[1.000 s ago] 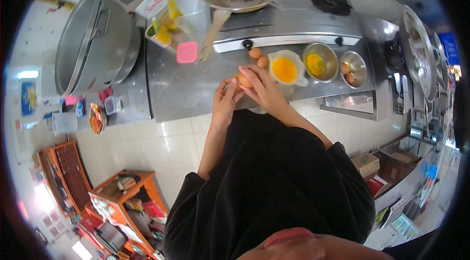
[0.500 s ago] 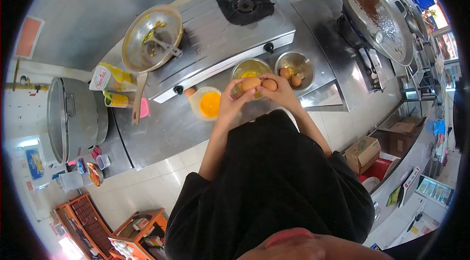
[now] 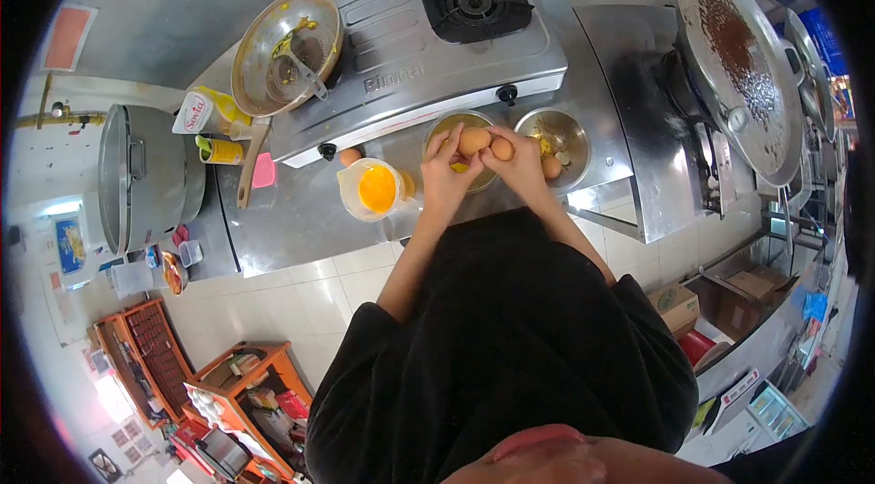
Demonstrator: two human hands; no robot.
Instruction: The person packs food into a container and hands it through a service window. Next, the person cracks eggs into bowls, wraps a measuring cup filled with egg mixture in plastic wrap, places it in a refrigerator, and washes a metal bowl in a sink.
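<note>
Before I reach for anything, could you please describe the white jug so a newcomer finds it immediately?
Find the big silver stove and its left black knob. Just below, on the steel counter, the jug stands beside a brown egg. Its white wall and orange-yellow liquid distinguish it from the two metal bowls rightward.

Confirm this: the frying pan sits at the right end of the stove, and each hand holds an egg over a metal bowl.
Wrong end: the head view shows the frying pan at the left end of the stove. The rest stands: the left hand and right hand each hold an egg over a metal bowl.
</note>
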